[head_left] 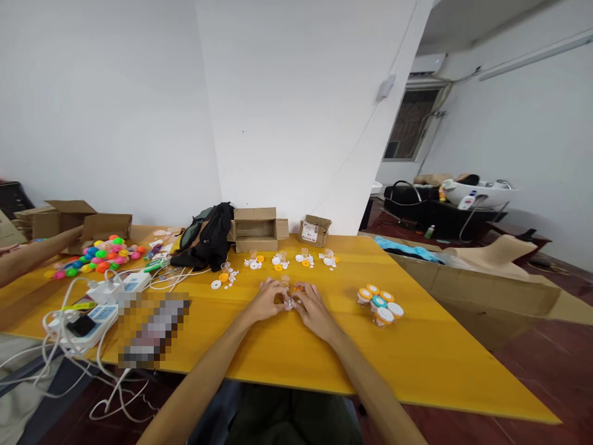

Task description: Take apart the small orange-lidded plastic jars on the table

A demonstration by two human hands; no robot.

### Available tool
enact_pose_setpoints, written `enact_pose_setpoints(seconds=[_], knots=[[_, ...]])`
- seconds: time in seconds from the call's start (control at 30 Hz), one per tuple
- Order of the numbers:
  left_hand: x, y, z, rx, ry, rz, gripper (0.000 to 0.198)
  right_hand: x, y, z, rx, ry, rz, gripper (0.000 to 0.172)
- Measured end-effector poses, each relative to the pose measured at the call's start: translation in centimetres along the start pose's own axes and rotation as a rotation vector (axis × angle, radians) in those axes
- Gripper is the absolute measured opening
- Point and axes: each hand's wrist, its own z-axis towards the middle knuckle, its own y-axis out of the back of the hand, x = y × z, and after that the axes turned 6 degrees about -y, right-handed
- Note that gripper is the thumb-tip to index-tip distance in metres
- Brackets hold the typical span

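Observation:
At the middle of the table, my left hand (269, 299) and my right hand (315, 309) meet, both closed in a pinch. Between their fingertips is a small clear, shiny piece (290, 303), too small to name more exactly. Just beyond my fingers stands a small clear cup (285, 282). An orange ring-like part (299, 288) is partly hidden behind my right fingers. Farther back lie several groups of parts, each with a clear cup (304, 253), an orange ring (278, 267), a white disc (215, 284) and small white pieces (234, 272).
Lidded clear jars (384, 315) cluster on the right. Cardboard boxes (256, 235) and a black bag (210, 238) stand at the back. Left are colourful balls (106, 256), a power strip (99, 324), cables and a blurred-out device (155, 330). Another person's arm (37, 253) reaches in there.

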Motion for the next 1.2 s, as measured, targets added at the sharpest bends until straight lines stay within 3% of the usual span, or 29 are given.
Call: enact_pose_setpoints(seconds=[1.2], knots=[[0.43,-0.56,0.27,-0.054,-0.044,-0.043,0.011,0.88,1.0,0.21,0.033,0.039,0.061,0.021]])
